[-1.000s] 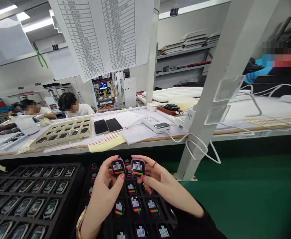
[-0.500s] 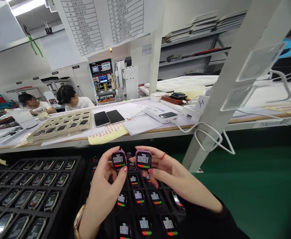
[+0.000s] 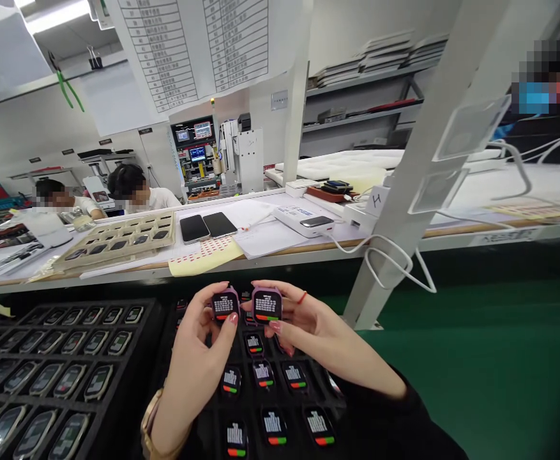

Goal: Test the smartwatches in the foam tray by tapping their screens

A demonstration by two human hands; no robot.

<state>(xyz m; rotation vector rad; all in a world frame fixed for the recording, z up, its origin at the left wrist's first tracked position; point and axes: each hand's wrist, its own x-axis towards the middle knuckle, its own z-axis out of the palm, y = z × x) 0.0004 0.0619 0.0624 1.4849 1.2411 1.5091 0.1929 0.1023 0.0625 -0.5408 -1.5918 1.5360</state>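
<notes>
My left hand [image 3: 198, 364] pinches a small pink smartwatch body [image 3: 225, 305] with a lit screen, held upright. My right hand [image 3: 315, 338] grips a second pink watch body [image 3: 267, 305] beside it, the two almost touching. Both hover over a black tray [image 3: 203, 441] holding several more lit watch bodies [image 3: 263, 374] in pockets. A red band sits on my right ring finger and a gold bracelet on my left wrist.
A second black tray [image 3: 117, 390] of dark-screened watches lies at the left. Behind, a white shelf carries a beige tray [image 3: 117, 241], two phones [image 3: 207, 226], sticker sheets and a white box [image 3: 303, 220] with cables. A slanted white post [image 3: 404, 185] stands right; two seated people work at far left.
The view shifted slightly down and back; both hands keep holding the two watches side by side, drawing them a little closer together.
</notes>
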